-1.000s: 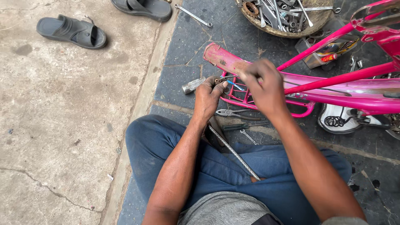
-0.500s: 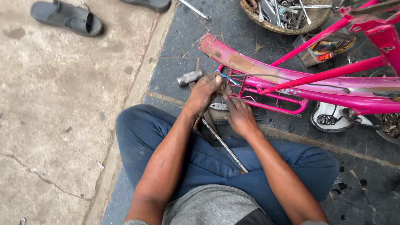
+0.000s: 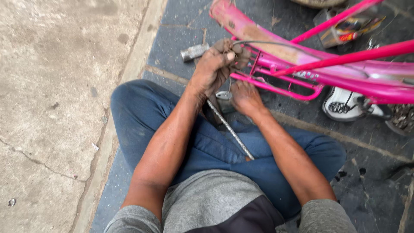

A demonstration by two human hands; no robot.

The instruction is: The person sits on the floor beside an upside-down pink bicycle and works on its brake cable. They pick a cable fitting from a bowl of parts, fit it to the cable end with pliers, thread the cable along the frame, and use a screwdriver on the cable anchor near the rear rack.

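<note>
— Starting with the biggest thing, what fills the scene?

— A pink bicycle frame lies across the dark paving slabs at the upper right, its mudguard pointing toward the top centre. Left of the slabs runs pale concrete ground. The person sits cross-legged in blue trousers, knees spread beneath the frame.

— And the hands?

— The left hand is raised at the rear rack of the frame, fingers curled shut around a thin grey cable that arches away over the pink tubes. The right hand sits lower, just below the rack's bottom rail, fingers bent down onto a small metal piece; whether it is truly pinched or only touched, I cannot tell.

— Anything else nearby?

— A long threaded metal rod slants from under the left hand down across the lap. A short steel cylinder lies on the slab just left of the left hand's knuckles. Right of the frame, a white part with a coiled spring rests on the ground, and a chain sprocket shows at the edge.
</note>
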